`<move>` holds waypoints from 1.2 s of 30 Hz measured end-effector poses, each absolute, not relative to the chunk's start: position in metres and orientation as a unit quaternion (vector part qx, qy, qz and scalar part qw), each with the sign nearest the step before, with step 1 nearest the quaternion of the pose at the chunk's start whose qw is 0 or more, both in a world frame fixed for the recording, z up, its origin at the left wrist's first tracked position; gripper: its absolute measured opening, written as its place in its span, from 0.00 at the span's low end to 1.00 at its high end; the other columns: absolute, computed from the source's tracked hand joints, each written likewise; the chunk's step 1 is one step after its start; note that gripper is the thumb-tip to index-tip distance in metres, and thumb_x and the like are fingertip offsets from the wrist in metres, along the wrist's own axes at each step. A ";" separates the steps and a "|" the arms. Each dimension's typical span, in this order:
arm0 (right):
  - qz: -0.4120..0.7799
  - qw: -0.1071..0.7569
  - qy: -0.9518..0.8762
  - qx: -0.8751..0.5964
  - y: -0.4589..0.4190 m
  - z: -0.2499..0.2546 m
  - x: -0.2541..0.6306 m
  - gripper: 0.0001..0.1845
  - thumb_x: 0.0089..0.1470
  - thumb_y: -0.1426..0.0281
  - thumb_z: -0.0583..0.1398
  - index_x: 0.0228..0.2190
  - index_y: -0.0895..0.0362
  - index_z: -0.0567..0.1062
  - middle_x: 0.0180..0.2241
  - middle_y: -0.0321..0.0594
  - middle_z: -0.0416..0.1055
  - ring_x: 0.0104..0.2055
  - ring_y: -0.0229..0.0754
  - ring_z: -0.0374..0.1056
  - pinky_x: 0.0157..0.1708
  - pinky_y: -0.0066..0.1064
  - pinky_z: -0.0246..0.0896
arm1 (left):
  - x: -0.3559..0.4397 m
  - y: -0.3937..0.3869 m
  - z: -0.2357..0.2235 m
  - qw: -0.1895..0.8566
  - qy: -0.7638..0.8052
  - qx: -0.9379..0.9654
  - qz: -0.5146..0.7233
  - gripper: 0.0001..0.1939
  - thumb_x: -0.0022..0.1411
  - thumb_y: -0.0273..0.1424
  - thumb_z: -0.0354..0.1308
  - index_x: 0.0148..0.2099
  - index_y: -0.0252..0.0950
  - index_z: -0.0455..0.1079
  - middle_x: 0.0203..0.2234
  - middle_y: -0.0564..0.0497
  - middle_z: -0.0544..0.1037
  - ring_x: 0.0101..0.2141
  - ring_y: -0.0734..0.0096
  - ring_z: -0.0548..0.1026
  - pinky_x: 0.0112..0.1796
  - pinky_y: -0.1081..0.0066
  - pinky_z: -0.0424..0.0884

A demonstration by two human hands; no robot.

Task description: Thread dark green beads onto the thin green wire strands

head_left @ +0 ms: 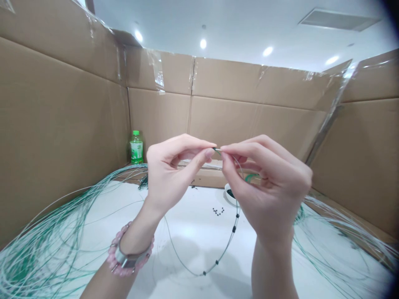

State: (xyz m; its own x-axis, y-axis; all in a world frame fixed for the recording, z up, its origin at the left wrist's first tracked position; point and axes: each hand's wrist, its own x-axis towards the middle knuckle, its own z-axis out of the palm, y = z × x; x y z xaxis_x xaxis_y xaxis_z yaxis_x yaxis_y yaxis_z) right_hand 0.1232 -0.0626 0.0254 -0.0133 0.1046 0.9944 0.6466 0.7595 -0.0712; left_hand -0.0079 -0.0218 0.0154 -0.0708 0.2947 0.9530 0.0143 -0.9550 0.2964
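My left hand (174, 170) and my right hand (268, 178) are raised in front of me, fingertips almost meeting. Between the left thumb and forefinger I pinch a small dark piece (214, 148), mostly hidden by the fingers. My right thumb and forefinger close on a thin green and white wire (219, 150), which reaches across the short gap to that piece. Below my hands hangs a loop of thin wire (229, 243) carrying several small black beads (234, 229). Near the right hand, a white bowl (230, 200) of dark bits stands partly hidden.
Several loose black beads (218, 212) lie on the white table (187, 220). Bundles of green and white wire spread along the left (46, 236) and right (336, 241) sides. A green bottle (136, 149) stands in the back left corner. Cardboard walls (249, 89) surround the table.
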 end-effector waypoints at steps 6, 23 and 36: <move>-0.217 0.632 -0.686 -0.288 -0.063 0.025 0.123 0.06 0.50 0.79 0.61 0.26 0.57 0.76 0.25 0.36 0.68 0.26 0.33 0.63 0.24 0.26 0.65 | -0.008 -0.023 0.016 0.079 0.118 0.682 0.717 0.04 0.54 0.24 0.62 0.33 0.36 0.76 0.25 0.54 0.78 0.25 0.79 0.75 0.27 0.79 0.74; 0.002 0.643 -0.706 -0.296 -0.056 0.025 0.127 0.04 0.49 0.74 0.63 0.29 0.53 0.76 0.28 0.33 0.73 0.30 0.34 0.69 0.28 0.24 0.72 | -0.006 -0.024 0.016 0.085 0.159 0.690 0.701 0.03 0.57 0.26 0.60 0.31 0.35 0.74 0.24 0.55 0.79 0.24 0.80 0.76 0.26 0.81 0.74; 0.142 0.296 -0.831 -0.449 -0.057 0.036 0.172 0.06 0.51 0.68 0.60 0.33 0.53 0.77 0.34 0.34 0.76 0.37 0.38 0.72 0.39 0.31 0.68 | -0.003 -0.005 0.011 0.090 0.203 0.697 0.681 0.05 0.57 0.26 0.59 0.28 0.34 0.72 0.22 0.56 0.76 0.23 0.82 0.73 0.27 0.82 0.71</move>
State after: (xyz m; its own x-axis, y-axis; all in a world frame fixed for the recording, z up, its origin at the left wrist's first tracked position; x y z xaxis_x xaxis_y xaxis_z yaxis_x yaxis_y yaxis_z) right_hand 0.1721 -0.0570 0.0358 -0.4213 0.8307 0.3640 0.6624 0.5560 -0.5021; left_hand -0.0027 -0.0053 0.0112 -0.0112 0.4060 0.9138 0.1612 -0.9012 0.4024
